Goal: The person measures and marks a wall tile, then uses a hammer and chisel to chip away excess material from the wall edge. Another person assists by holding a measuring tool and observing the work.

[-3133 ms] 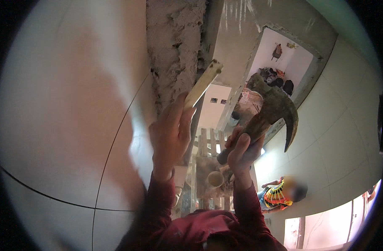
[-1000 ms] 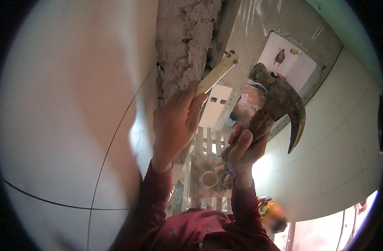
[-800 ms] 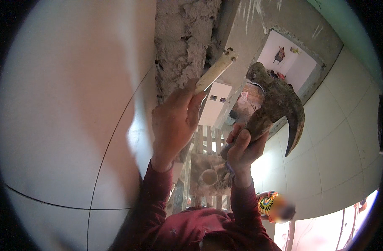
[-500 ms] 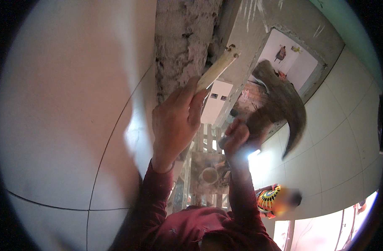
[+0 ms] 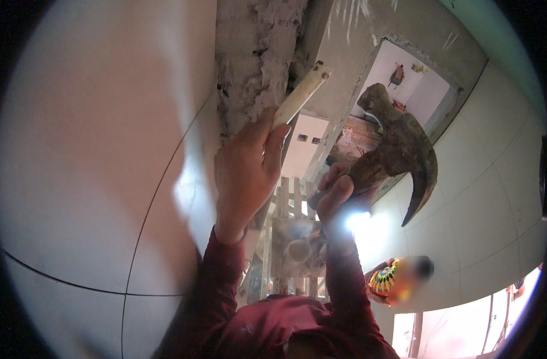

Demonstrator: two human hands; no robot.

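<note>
My left hand (image 5: 249, 167) is closed around a pale, narrow strip (image 5: 302, 93), perhaps wood, that slants up to the right. Its far end has small dark spots or stubs and lies in front of the rough grey wall edge. On the right, my right hand (image 5: 338, 194) grips a claw hammer (image 5: 399, 140) by its handle, close below the head. The hammer is tilted, its long curved claw pointing down on the right and its blunt face up at the left. The lower handle is mostly hidden by the hand.
Large pale tiles (image 5: 100, 179) cover the left side. A bare cement wall (image 5: 369, 30) has a square opening and a white switch plate (image 5: 307, 140). Below are wooden slats and a board (image 5: 279, 263) bearing a round container (image 5: 297, 251). A person (image 5: 386, 280) in patterned clothing is at lower right.
The hammer was blurred by motion and now shows sharply, in nearly the same place. The left hand and strip have shifted very slightly left with the whole view.
</note>
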